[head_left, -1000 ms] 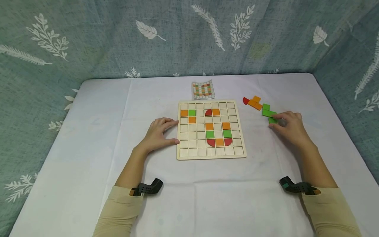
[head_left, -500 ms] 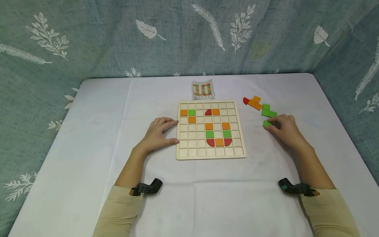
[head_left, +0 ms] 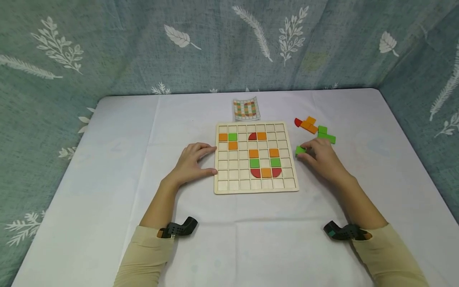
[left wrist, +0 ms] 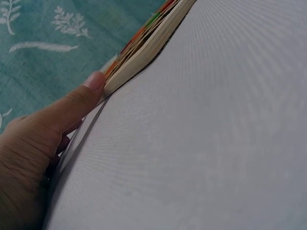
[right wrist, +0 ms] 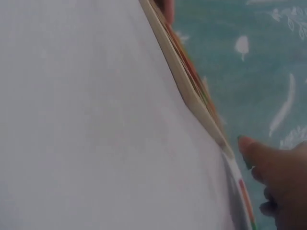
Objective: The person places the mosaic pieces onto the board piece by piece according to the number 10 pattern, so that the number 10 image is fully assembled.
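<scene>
A wooden grid board (head_left: 228,185) lies flat mid-table, with orange, green and red tiles in some of its cells. My left hand (head_left: 191,162) rests at the board's left edge, thumb and fingertips spread and touching it. In the left wrist view the thumb (left wrist: 79,103) meets the board's corner. Just off the board's right edge, my right hand (head_left: 324,157) pinches a green square tile (head_left: 299,150) between thumb and fingers. The right wrist view shows that hand (right wrist: 283,177) beside the board's edge, the tile mostly hidden.
Behind the board lies a small pattern card (head_left: 246,109). To the right are loose orange tiles (head_left: 308,124) with a red quarter-round tile (head_left: 298,122), and green tiles (head_left: 326,137) close behind my right hand. A patterned curtain (head_left: 215,48) hangs at the table's far edge.
My right hand has drawn a green tile away from the other green ones and carried it left to beside the board. The left hand stays at the board's edge.
</scene>
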A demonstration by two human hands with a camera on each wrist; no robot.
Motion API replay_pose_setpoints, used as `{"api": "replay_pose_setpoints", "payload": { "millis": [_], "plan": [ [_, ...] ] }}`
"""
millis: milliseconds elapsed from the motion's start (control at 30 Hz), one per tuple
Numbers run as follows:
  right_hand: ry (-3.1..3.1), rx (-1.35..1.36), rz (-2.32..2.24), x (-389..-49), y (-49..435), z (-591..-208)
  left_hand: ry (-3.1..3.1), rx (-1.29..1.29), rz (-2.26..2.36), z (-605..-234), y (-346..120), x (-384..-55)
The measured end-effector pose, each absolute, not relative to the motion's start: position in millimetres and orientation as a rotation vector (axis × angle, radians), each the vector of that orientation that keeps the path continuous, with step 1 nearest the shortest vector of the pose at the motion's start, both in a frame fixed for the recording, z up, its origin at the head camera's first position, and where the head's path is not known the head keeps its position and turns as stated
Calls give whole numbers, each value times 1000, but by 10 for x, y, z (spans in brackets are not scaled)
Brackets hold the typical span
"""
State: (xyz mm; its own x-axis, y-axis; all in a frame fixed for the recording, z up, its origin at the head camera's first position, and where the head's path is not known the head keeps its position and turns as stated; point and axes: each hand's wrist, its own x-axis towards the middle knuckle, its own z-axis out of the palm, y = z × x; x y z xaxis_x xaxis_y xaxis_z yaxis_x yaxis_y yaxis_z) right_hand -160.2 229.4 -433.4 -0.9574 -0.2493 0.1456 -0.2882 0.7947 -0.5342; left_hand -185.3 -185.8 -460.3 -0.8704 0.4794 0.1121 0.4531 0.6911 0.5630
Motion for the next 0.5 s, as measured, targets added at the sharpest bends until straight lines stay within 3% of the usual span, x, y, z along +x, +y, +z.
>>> {"api": "replay_pose_setpoints", "payload": {
  "millis": [500],
  "plan": [
    [-2862,747,878,-1614,1538,-4203,2832,767,959,-4599,-1854,-1858]
  ]
}}
